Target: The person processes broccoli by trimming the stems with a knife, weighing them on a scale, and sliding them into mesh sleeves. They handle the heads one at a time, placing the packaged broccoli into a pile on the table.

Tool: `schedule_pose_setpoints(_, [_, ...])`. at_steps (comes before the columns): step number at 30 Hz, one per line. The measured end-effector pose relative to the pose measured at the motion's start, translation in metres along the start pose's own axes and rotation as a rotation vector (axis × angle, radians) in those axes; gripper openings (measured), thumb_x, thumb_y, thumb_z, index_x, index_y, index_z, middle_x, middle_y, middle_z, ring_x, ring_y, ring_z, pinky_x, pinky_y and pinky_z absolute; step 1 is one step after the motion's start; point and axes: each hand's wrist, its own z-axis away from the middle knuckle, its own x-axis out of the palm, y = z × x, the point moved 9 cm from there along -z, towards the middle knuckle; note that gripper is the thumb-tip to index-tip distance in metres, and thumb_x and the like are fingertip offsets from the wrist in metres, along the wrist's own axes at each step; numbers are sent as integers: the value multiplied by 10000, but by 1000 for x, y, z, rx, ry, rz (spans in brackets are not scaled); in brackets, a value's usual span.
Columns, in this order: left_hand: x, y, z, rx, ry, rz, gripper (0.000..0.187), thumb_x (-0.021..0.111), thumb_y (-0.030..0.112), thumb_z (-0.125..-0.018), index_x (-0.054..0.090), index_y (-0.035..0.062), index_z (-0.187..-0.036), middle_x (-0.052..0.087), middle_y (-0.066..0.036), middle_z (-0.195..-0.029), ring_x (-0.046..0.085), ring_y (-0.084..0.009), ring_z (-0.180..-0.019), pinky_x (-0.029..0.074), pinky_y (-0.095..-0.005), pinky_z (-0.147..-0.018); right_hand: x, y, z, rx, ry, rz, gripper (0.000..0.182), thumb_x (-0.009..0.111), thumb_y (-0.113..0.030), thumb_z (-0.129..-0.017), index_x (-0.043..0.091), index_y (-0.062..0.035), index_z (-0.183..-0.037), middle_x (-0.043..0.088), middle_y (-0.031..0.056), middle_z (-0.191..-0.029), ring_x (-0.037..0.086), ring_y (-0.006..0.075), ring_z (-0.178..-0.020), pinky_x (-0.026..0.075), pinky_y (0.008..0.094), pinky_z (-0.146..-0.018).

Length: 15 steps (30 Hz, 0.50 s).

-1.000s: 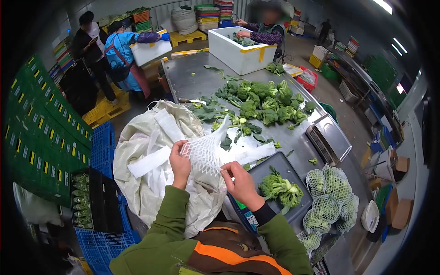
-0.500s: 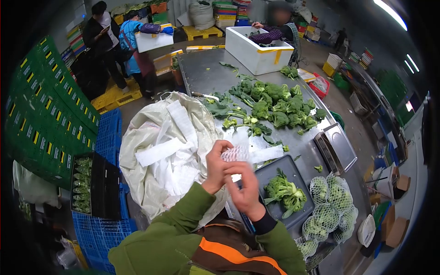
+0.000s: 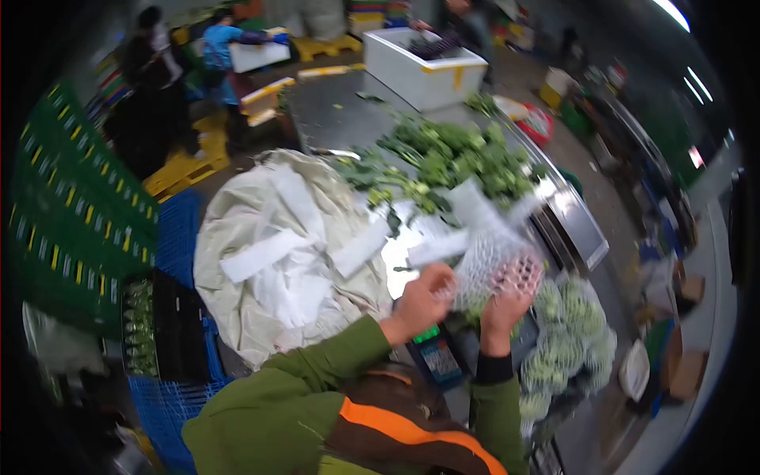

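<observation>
A: Status? I'm remote on the head cam and the frame is motion-blurred.

B: Largest first. One steel table (image 3: 332, 119), one big white sack (image 3: 261, 237) of net sleeves open at its near-left edge. One white foam box (image 3: 423, 67) at the far end, with a person's arms in it. One loose broccoli pile (image 3: 459, 162) mid-table; heads too smeared to count. One cluster of already netted broccoli (image 3: 570, 332) at the near right, also uncountable. One scale (image 3: 439, 356) with a green display under the hands.

A: Hands?

B: Both on one foam net sleeve (image 3: 495, 265), held up over the scale tray. Left hand (image 3: 423, 297) pinches its near-left edge with fingers closed on it. Right hand (image 3: 507, 305) has its fingers pushed into the mesh mouth from below, spread, stretching it.

A: Step?

B: My read: opening the sleeve to bag a head. The next move needs the mouth kept wide and brought down over a head on the tray. I can only see a bit of green behind the mesh, so I can't confirm the head.

A: Others?

B: Two people at far left by the yellow pallets (image 3: 186, 170), well apart from us.
</observation>
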Motion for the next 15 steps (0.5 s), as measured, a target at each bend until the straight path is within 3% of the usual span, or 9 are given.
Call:
schedule_pose_setpoints(2, [3, -25, -8, 61, 145, 53, 140, 640, 61, -877, 501, 60, -866, 498, 17, -646, 469, -63, -593, 412, -250, -540, 2, -81, 3, -571, 60, 518, 355, 644, -26, -860, 546, -2, -1201, 614, 111, -1112, 578, 248, -1074, 453, 385, -961])
schedule_pose_setpoints(5, [47, -54, -20, -624, -135, 591, 440, 617, 400, -952, 426, 101, -692, 550, -46, -662, 633, -168, -683, 503, -293, -586, 4, -116, 12, -991, 56, 994, 325, 690, -58, -822, 598, -6, -1128, 615, 167, -1139, 555, 334, -1101, 416, 438, -992])
schedule_pose_setpoints(7, [90, -30, -27, -751, -312, 1114, 407, 557, 439, -973, 539, 53, -846, 640, -137, -891, 656, -210, -883, 527, -329, -752, -22, -94, -7, -727, 128, 1150, 334, 672, -86, -821, 602, -23, -1142, 609, 184, -1191, 547, 346, -1147, 409, 435, -1009])
schedule_pose_setpoints(9, [124, 43, -30, -788, -406, 1326, 390, 524, 425, -988, 550, 36, -1010, 615, -171, -1050, 617, -233, -1017, 493, -357, -860, -36, -12, -5, 446, -557, 1502, 384, 646, -141, -832, 592, -46, -1200, 581, 203, -1261, 509, 372, -1218, 376, 446, -1049])
schedule_pose_setpoints(10, [139, 72, -31, -785, -444, 1535, 433, 491, 411, -1004, 560, 19, -1174, 590, -205, -1210, 578, -256, -1150, 460, -384, -969, -42, 3, 4, 464, -530, 1504, 384, 646, -141, -832, 592, -46, -1200, 581, 203, -1261, 509, 372, -1218, 376, 446, -1049])
schedule_pose_setpoints(12, [161, 74, -23, -696, -470, 1438, 493, 411, 429, -1024, 536, 9, -1249, 578, -164, -1278, 551, -257, -1189, 410, -393, -1026, -8, -22, 29, -575, -420, 1260, 446, 622, -203, -849, 562, -51, -1264, 539, 221, -1323, 473, 381, -1266, 336, 432, -1094])
schedule_pose_setpoints(13, [164, 72, -23, -584, -471, 1344, 559, 332, 448, -1043, 512, 0, -1323, 565, -122, -1347, 523, -258, -1228, 361, -401, -1083, -9, -34, 29, -563, -405, 1266, 446, 622, -203, -849, 562, -51, -1264, 539, 221, -1323, 473, 381, -1266, 336, 432, -1094])
schedule_pose_setpoints(14, [155, 62, -31, -112, -412, 657, 501, 342, 403, -1043, 547, 20, -1292, 631, -110, -1244, 556, -251, -1181, 386, -378, -1051, -6, -40, 24, -518, -517, 1254, 473, 622, -202, -848, 544, -45, -1287, 532, 218, -1336, 467, 379, -1271, 317, 428, -1111])
schedule_pose_setpoints(15, [151, 60, -36, -111, -418, 658, 501, 342, 403, -1043, 547, 20, -1292, 631, -110, -1244, 556, -251, -1181, 386, -378, -1051, -5, -42, 19, -472, -631, 1236, 500, 622, -200, -847, 526, -38, -1310, 524, 214, -1348, 461, 378, -1276, 297, 424, -1128])
